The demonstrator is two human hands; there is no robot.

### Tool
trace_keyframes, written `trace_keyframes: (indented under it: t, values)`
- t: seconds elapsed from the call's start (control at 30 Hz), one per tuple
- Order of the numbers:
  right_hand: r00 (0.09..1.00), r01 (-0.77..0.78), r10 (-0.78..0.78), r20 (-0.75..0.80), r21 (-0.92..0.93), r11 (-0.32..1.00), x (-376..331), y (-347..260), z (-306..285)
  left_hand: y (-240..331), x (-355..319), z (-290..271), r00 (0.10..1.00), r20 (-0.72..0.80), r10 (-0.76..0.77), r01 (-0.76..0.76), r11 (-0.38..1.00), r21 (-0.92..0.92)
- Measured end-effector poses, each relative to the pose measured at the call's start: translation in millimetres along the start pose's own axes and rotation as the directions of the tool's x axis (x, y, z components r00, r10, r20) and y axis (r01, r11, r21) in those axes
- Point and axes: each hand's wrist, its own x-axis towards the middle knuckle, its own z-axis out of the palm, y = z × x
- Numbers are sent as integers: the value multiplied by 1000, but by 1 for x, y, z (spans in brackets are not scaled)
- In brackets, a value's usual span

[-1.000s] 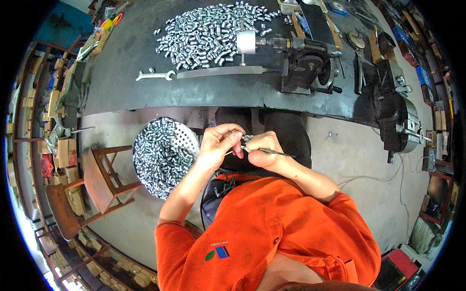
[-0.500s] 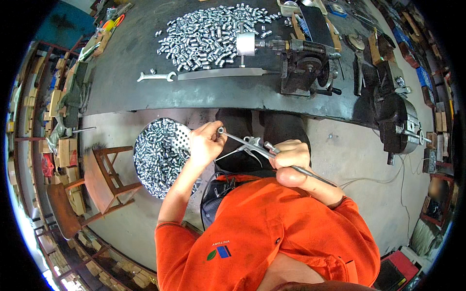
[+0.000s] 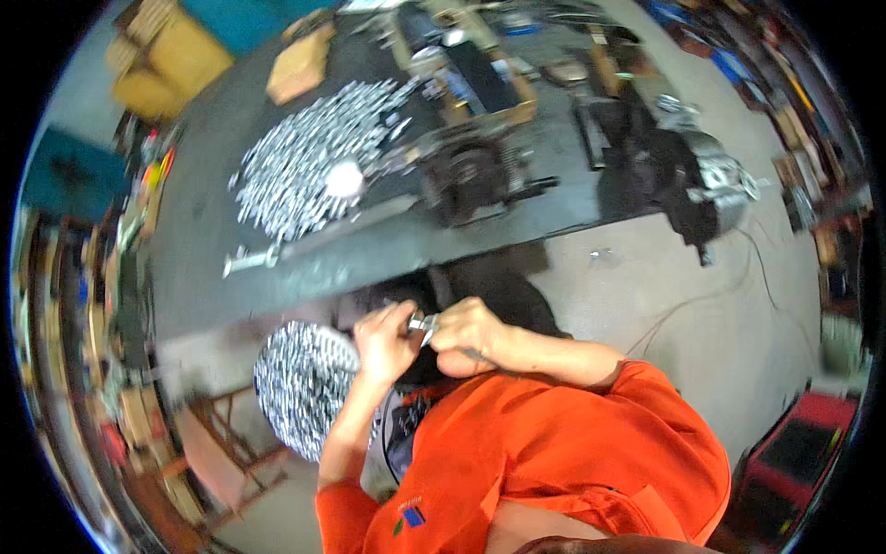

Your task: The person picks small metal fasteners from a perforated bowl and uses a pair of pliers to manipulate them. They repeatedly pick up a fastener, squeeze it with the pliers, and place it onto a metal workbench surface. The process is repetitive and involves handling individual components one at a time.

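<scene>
My left hand (image 3: 386,342) is closed, thumb and fingers pinching a small shiny metal sleeve (image 3: 417,323). Close against it on the right, my right hand (image 3: 472,334) is wrapped round a slim grey metal rod (image 3: 476,355), mostly hidden by the fingers. Blur hides how far the rod's tip goes into the sleeve. Both hands are in front of my body, just off the bench's near edge. Below and left of my left hand stands a perforated metal basin (image 3: 338,349) heaped with similar sleeves (image 3: 297,392).
On the dark bench (image 3: 341,263) lie a large pile of sleeves (image 3: 309,152), a spanner (image 3: 251,261), a flat file (image 3: 374,218) and a geared hand-cranked device (image 3: 466,175). A vise (image 3: 715,175) stands at the right. A wooden stool (image 3: 217,448) is at lower left.
My right hand has come left, up against my left hand, so the rod's long visible length is now mostly covered. The whole view has turned and blurred; the bench appears tilted.
</scene>
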Motion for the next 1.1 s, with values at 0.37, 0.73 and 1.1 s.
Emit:
trace_keyframes:
  t: [0.37,0.73,1.1]
  values:
    - [921,-166,162,-354,18,986,-82,-48,-89,55,104,11,959,282,-33,101,968,-230]
    - [836,-313,400,-376,271,910,-136,-55,-100,160,304,148,821,502,274,-76,922,-379]
    - [718,-429,463,-520,193,883,-175,-54,-117,196,357,235,913,319,254,-146,934,-326]
